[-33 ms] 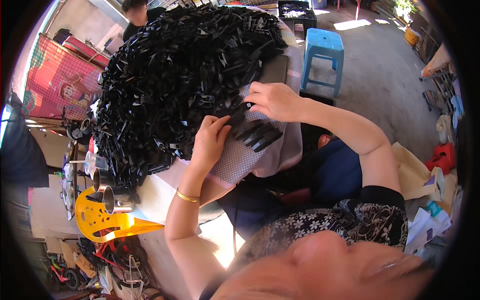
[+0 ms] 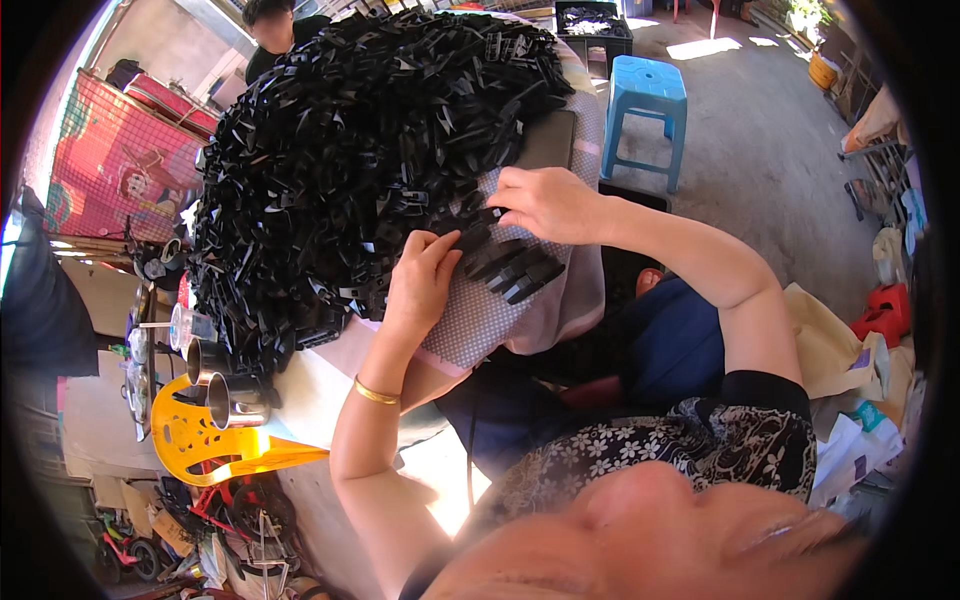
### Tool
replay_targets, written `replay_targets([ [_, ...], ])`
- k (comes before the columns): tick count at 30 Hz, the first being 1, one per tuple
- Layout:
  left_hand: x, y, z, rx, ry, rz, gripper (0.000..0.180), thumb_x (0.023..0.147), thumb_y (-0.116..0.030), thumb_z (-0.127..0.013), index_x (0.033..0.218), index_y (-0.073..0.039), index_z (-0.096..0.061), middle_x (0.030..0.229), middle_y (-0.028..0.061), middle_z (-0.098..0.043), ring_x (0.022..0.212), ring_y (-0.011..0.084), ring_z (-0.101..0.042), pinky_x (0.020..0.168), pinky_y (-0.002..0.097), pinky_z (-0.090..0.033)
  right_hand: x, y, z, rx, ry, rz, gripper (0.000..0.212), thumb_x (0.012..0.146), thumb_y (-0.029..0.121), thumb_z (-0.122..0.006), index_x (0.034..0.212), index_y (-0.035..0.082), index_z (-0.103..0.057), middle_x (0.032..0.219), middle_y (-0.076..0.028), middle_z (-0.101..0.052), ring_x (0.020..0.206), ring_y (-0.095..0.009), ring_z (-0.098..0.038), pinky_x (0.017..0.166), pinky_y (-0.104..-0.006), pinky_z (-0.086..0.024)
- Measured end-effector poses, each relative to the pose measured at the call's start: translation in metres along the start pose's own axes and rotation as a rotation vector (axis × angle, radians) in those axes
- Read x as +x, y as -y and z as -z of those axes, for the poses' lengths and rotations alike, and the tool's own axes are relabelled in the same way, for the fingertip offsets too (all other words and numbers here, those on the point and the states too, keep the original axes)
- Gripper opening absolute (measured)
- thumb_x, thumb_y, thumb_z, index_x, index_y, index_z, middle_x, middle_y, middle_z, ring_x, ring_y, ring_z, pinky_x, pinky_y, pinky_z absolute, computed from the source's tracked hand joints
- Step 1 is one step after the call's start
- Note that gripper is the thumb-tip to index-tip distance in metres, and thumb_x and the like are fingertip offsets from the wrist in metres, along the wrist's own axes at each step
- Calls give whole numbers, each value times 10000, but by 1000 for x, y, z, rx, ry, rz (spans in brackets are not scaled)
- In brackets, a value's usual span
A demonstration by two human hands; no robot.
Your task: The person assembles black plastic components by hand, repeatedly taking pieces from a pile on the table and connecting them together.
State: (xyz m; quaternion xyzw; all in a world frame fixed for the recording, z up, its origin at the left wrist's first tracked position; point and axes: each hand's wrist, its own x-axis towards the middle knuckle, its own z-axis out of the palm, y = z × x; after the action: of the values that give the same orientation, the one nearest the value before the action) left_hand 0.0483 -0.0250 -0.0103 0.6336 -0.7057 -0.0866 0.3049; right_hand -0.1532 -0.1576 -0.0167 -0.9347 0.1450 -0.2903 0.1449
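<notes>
A huge heap of small black plastic clips (image 2: 350, 150) covers most of the table (image 2: 310, 385) and rises well above both hands. Under the near edge of the heap lies a grey dotted cloth (image 2: 470, 325), draped toward the person's lap. On this cloth, just in front of the heap, a short row of black clips (image 2: 515, 268) lies side by side, neatly lined up. The right hand (image 2: 545, 203) comes in from the right and rests over the far end of that row; its fingertips are bunched together, pinching one clip at the edge of the heap. The left hand (image 2: 420, 283) lies flat on the cloth at the near end of the row, fingers close together and pointing at the clips, touching the nearest ones. A gold bangle (image 2: 375, 392) circles the left wrist. At the table's left edge stand two metal cups (image 2: 225, 385), beside a yellow plastic chair (image 2: 205, 440). A blue plastic stool (image 2: 645, 110) stands on the concrete floor beyond the table, well apart from the hands. Another person (image 2: 270, 30) sits at the far side of the heap.
</notes>
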Motion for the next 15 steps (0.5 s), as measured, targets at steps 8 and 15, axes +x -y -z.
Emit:
replay_targets([
  [8, 1, 1, -3, 92, -21, -57, 198, 863, -76, -617, 1048, -23, -664, 936, 128, -586, 797, 296, -610, 702, 337, -489, 6, -1, 3, 202, 154, 1, 242, 783, 186, -688, 952, 12, -685, 889, -146, -656, 827, -333, -627, 731, -396, -492],
  [15, 1, 6, 0, -1, -19, -26, 242, 769, -91, -724, 992, -9, -677, 855, 88, -585, 640, 188, -554, 605, 301, -460, 6, 0, 3, 120, 115, -20, 240, 777, 161, -689, 975, 24, -696, 912, -113, -638, 829, -312, -627, 722, -376, -490],
])
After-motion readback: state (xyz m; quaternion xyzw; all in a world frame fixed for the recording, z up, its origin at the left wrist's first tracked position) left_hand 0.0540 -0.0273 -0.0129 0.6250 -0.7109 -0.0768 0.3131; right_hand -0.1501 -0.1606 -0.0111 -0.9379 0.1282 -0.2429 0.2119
